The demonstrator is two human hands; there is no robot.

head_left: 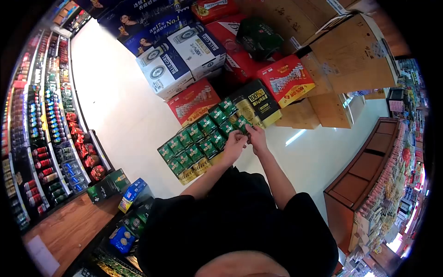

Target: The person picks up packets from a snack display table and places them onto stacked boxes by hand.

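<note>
Two rows of small green packets (206, 124) lie across gold cans (201, 166) with dark lettering, just ahead of my body. At the right end of the rows, my left hand (234, 147) has its fingers bent together in a pinch. Close beside it, my right hand (256, 137) is pinched at the edge of the last packet in the upper row. The fingertips nearly meet, and whatever is between them is too small to make out. A black and gold carton (259, 102) stands right behind the packets.
White and blue Blue Girl cartons (166, 69), red cartons (287, 79) and a dark green pack (259, 38) are stacked ahead. Brown cardboard boxes (350, 53) stand at right. Drink shelves (48, 124) line the left, and a wooden display counter (362, 168) stands at lower right.
</note>
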